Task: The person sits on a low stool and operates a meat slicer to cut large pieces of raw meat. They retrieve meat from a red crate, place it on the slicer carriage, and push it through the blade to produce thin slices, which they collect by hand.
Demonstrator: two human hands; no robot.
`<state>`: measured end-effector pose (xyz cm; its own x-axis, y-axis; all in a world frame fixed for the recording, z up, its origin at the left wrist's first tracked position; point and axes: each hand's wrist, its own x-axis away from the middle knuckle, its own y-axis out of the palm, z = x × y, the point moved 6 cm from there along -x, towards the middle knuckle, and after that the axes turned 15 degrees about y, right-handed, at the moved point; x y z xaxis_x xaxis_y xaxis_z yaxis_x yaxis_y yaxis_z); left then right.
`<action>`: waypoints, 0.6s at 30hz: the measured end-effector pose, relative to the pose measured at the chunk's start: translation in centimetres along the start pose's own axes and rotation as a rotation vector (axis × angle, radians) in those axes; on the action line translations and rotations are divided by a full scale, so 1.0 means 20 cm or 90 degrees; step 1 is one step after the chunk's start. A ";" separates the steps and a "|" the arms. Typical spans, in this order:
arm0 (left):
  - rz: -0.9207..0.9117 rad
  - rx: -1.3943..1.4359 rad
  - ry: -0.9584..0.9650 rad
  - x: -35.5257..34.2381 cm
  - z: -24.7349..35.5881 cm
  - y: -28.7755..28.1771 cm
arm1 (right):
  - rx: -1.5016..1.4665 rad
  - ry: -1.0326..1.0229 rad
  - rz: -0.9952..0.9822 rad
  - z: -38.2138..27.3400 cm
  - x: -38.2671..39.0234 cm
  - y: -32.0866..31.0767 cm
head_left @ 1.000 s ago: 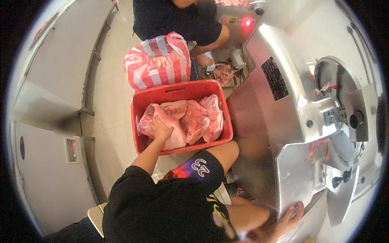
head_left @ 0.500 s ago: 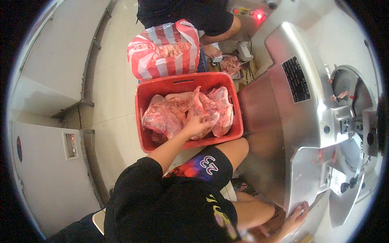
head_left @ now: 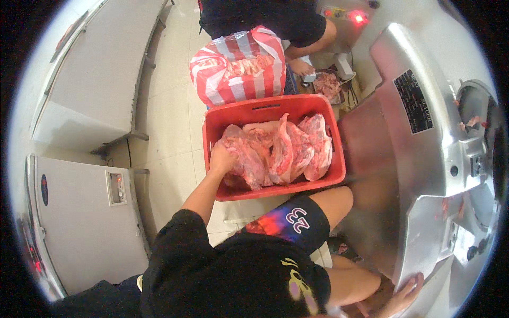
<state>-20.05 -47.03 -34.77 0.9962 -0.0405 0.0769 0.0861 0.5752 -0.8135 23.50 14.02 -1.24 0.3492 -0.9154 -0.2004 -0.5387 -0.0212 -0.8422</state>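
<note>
In front of me, a red plastic crate (head_left: 275, 193) holds several large slabs of raw meat (head_left: 313, 151). My left hand (head_left: 224, 158) reaches into its left side, with the fingers closed on the leftmost meat slab (head_left: 248, 161). That hand partly hides the slab's left end. At the lower right, my right hand (head_left: 409, 290) curls around the lower edge of a metal plate (head_left: 424, 238) on the steel meat slicer (head_left: 419, 153).
Behind the crate sits a red-and-white striped bag (head_left: 238, 87) of meat pieces. A co-worker's hand (head_left: 301, 67) is near a tray of meat (head_left: 327, 86). A white cabinet (head_left: 79, 212) stands left on the tiled floor (head_left: 169, 127). A red light (head_left: 359, 19) glows at the back.
My left hand has moved left from the middle slabs to the leftmost one and taken hold of it. The right hand stays at the plate's edge. The whole view has shifted a little.
</note>
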 end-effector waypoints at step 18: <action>-0.256 0.058 -0.180 -0.39 -0.23 0.34 | -0.043 -0.038 0.029 -0.07 0.04 0.01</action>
<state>-27.11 -46.55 -43.61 0.8412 -0.0586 0.5375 0.4491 0.6292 -0.6344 22.71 12.70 -0.87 0.3665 -0.8906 -0.2692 -0.6047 -0.0081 -0.7964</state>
